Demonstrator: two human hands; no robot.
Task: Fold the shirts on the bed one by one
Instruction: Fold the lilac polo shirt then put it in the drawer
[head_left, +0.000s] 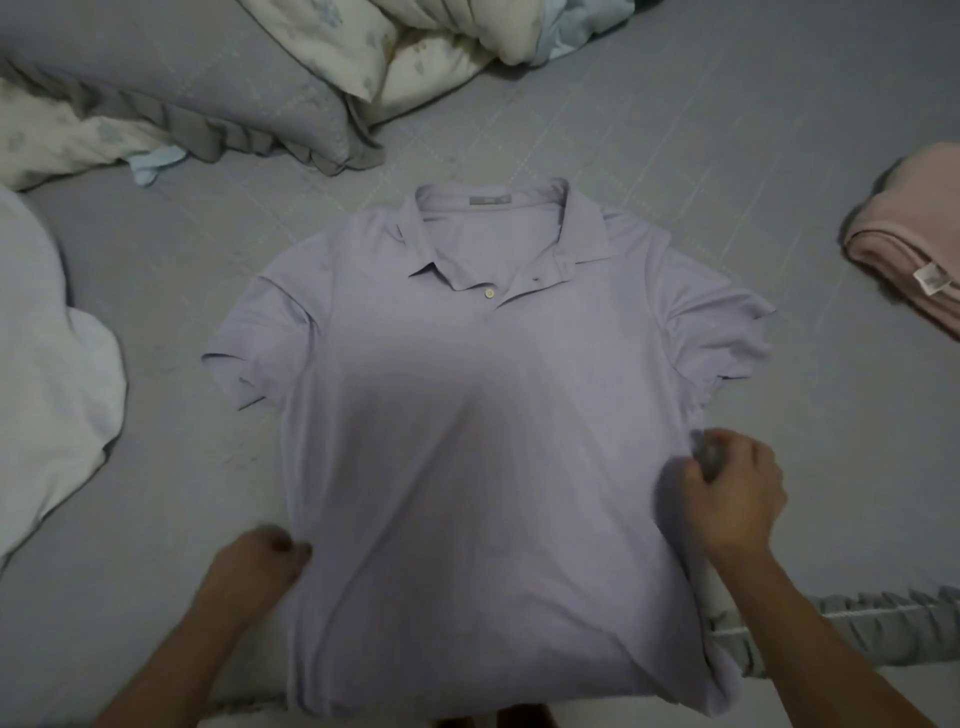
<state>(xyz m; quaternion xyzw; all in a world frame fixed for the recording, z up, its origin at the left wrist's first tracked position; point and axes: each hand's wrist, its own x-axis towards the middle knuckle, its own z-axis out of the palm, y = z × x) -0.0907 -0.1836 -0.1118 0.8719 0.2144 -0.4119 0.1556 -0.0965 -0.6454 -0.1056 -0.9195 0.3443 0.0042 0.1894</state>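
Motion blur smears both hands: the right hand (735, 499) bunches the side seam of the lilac polo shirt (483, 415) in curled fingers, while the left hand (260, 564) pinches the opposite edge, its fingertips hidden. The shirt lies face up, collar away, on the grey bed (675, 156), hem cut off below. Its grey neck label (487, 200) is unreadable, as is the tag on the folded pink garment (914, 244) at right.

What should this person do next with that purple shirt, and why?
Probably fold the right side inward. The lavender polo shirt lies flat, face up, sleeves spread; the right hand already grips its side edge, and the left hand holds the opposite edge.
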